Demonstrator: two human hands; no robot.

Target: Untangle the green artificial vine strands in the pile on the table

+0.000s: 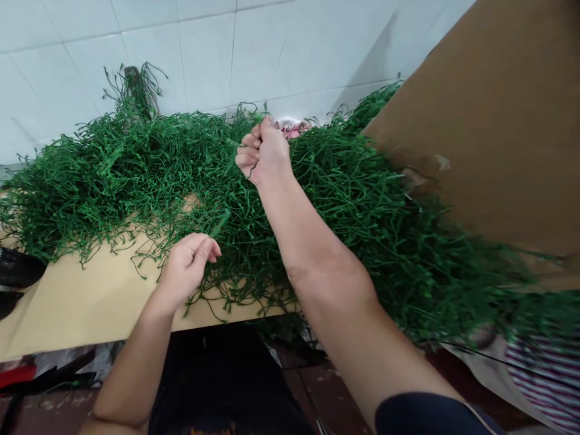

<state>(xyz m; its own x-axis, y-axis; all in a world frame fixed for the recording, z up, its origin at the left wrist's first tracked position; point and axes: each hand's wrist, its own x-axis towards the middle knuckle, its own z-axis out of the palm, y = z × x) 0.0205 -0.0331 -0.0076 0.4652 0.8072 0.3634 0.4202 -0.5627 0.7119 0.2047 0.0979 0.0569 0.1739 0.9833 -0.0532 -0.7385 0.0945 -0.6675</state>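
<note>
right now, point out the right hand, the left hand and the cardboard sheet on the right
right hand point(264, 151), head view, back of the fist
left hand point(190, 263), head view, palm side
cardboard sheet point(493, 121), head view, flat brown face

Right of the right hand point(264, 151), the cardboard point(489, 121) runs off the frame, its lower edge and the green strands point(453, 284) below it blurred.

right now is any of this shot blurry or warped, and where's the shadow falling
Head view: the green strands and both hands, left hand and right hand, are sharp; the right edge by the cardboard sheet smears with blur; tile lines bow from wide-lens distortion; the cardboard throws a soft shadow on the tiled wall; lighting is even, no glare.
</note>
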